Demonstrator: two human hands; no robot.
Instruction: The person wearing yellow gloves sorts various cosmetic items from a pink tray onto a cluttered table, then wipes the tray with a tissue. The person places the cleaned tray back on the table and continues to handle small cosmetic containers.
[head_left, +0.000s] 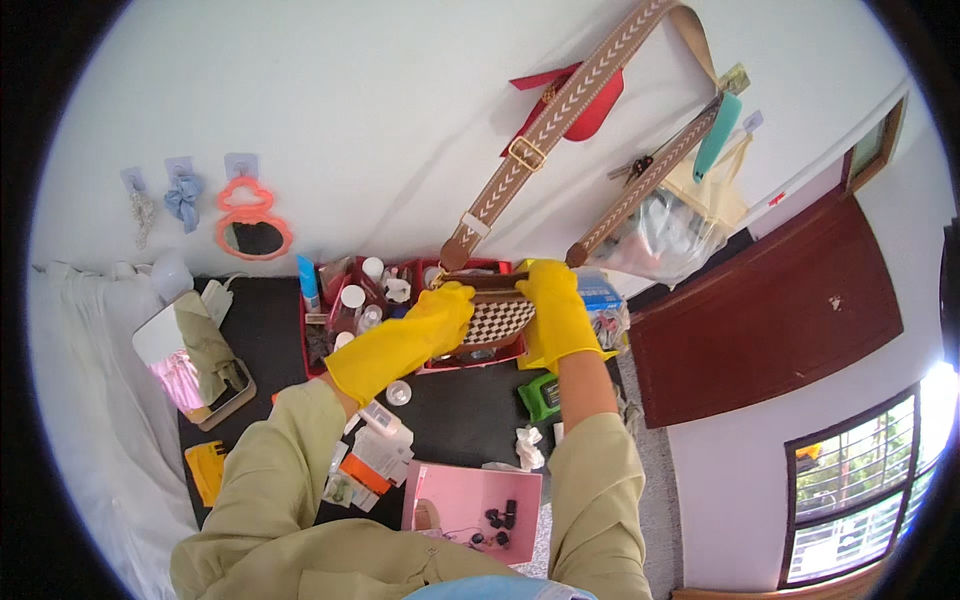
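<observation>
A small shoulder bag (498, 322) with a brown-and-white check hangs against the wall over the table. Its wide brown strap (572, 112), patterned with pale arrows, runs up to a wall hook at the upper right. Both my hands wear yellow rubber gloves. My left hand (448, 315) is closed on the bag's left top corner, by the strap's end. At the right top corner, my right hand (552, 290) grips the bag too. Between them the top edge looks parted, but the inside is hidden. Red bins (308, 352) with bottles and jars stand just behind and below the bag.
A yellow box (535, 352) and a green wipes pack (541, 398) lie right. Nearer are a pink box (530, 500) with small black items, papers (380, 462) and a crumpled tissue (528, 448). A standing mirror (190, 350) is left. A clear bag (660, 235) hangs right.
</observation>
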